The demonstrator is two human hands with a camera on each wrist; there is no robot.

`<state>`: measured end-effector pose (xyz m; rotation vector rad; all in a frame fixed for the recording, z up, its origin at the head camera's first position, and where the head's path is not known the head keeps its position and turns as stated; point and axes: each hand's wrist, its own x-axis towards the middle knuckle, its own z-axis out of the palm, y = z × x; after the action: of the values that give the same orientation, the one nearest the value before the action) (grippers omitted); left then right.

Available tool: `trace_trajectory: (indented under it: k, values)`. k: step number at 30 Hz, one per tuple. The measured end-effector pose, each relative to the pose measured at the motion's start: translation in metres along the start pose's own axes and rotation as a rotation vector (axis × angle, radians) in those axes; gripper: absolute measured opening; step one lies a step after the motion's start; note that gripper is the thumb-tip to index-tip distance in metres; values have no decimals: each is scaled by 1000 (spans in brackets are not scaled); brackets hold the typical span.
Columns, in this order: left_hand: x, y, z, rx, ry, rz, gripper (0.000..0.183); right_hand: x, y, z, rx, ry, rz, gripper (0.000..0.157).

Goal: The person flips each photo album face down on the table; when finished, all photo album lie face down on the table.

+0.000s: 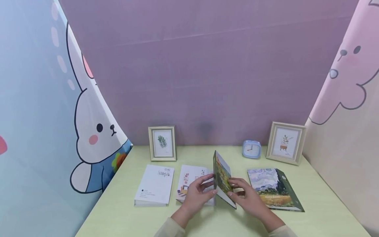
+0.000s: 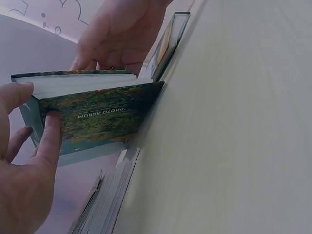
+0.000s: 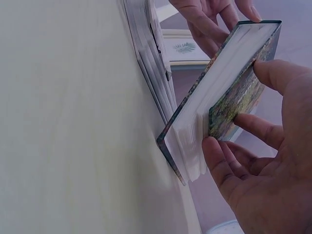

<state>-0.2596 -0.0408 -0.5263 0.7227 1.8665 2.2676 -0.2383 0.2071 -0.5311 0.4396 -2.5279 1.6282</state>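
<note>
Both hands hold a photo album [image 1: 224, 176] with a landscape painting on its cover, raised on edge and tilted above the table. My left hand [image 1: 196, 195] grips it by the dark spine side, with one finger lying on the printed cover [image 2: 97, 117] in the left wrist view. On the other side, my right hand [image 1: 250, 200] pinches the cover near its free edge. In the right wrist view the white page block [image 3: 214, 80] shows between the covers, slightly fanned at one corner. Behind my left hand lies a white book with a coloured illustration [image 1: 184, 184], partly hidden.
A similar painted album [image 1: 270, 191] lies to the right, a plain white book [image 1: 155, 186] to the left. Along the back stand a leaf-print frame [image 1: 162, 143], a blue clock [image 1: 251, 149] and a plant-print frame [image 1: 285, 143]. Fabric walls enclose the table [image 1: 118, 220].
</note>
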Motion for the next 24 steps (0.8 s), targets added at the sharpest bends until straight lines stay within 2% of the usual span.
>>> trace_trajectory:
  k: [7,13,20,24]
  values:
    - [0,1,1,-5,5,6,60,-2,-5,0,68,-21,-33,46]
    - [0,3,1,-6,-5,23,60,-3,-6,2,147,-73,-78,50]
    - [0,4,3,-9,-44,-4,58,-2,-5,3,183,-75,-36,50]
    - [-1,5,4,42,-62,-16,53,-1,-4,3,205,-80,-19,50]
